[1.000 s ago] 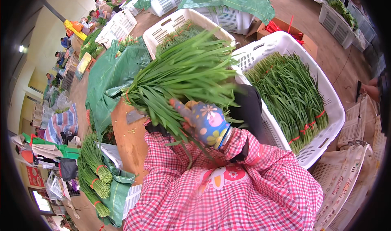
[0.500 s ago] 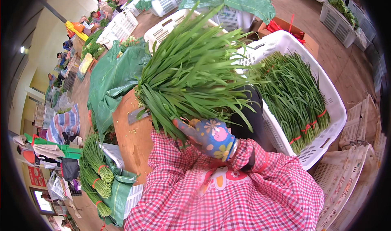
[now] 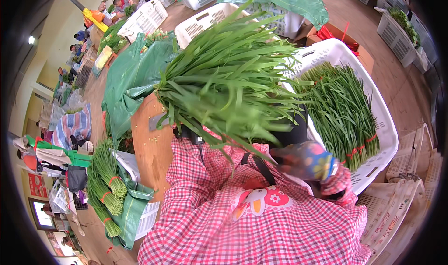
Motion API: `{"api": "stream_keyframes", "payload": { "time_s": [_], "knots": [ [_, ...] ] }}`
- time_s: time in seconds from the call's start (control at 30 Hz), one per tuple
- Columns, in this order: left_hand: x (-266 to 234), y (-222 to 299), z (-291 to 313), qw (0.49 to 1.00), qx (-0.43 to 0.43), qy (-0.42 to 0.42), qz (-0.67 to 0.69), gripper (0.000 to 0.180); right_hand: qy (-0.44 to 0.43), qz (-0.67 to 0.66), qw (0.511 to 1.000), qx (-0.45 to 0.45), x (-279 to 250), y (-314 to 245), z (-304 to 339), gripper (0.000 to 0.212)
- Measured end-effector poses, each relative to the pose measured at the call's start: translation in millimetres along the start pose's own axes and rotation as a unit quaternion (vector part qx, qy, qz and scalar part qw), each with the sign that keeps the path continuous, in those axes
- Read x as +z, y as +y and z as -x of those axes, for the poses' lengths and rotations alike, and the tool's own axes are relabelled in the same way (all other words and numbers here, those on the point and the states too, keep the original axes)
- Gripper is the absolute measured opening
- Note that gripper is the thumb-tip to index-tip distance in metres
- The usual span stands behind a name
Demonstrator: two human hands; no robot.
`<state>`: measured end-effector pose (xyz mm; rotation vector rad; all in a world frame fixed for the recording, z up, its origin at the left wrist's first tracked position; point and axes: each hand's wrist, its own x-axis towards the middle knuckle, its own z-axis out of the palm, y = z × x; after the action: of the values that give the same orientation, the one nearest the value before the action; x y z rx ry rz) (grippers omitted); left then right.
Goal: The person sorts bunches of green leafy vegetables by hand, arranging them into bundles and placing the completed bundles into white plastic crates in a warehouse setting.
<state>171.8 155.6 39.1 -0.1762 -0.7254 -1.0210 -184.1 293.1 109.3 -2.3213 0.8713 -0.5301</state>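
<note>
A busy packing room spreads behind, its pale yellow wall (image 3: pixel 65 36) and seated workers at the far left. Nearer on the left, garlic chive bundles (image 3: pixel 105 171) bound with red bands lie on green plastic. Next comes a wooden board (image 3: pixel 151 164) flecked with trimmings, a metal blade (image 3: pixel 157 122) at its right edge. Centre, a thick loose bunch of garlic chives (image 3: pixel 228 83) fans rightward above the lap; its leaves hide the left hand, so its grip cannot be told. The right hand (image 3: pixel 305 161), in a floral glove, is blurred below the leaf tips, its fingers unreadable. Beside it, a white plastic crate (image 3: pixel 389 129) holds red-banded chives (image 3: pixel 333 106).
</note>
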Motion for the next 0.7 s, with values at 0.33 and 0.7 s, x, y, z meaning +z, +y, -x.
{"api": "stream_keyframes", "payload": {
  "time_s": [0.33,0.7],
  "knots": [
    [1,-10,-2,1.000,-0.011,0.007,-0.001,0.048,0.286,-0.447,0.810,-0.249,-64,-19,-9,0.031],
    [3,-10,17,0.996,-0.033,0.061,-0.048,0.048,0.197,0.029,0.979,-0.043,13,-38,-91,0.065]
  ]
}}
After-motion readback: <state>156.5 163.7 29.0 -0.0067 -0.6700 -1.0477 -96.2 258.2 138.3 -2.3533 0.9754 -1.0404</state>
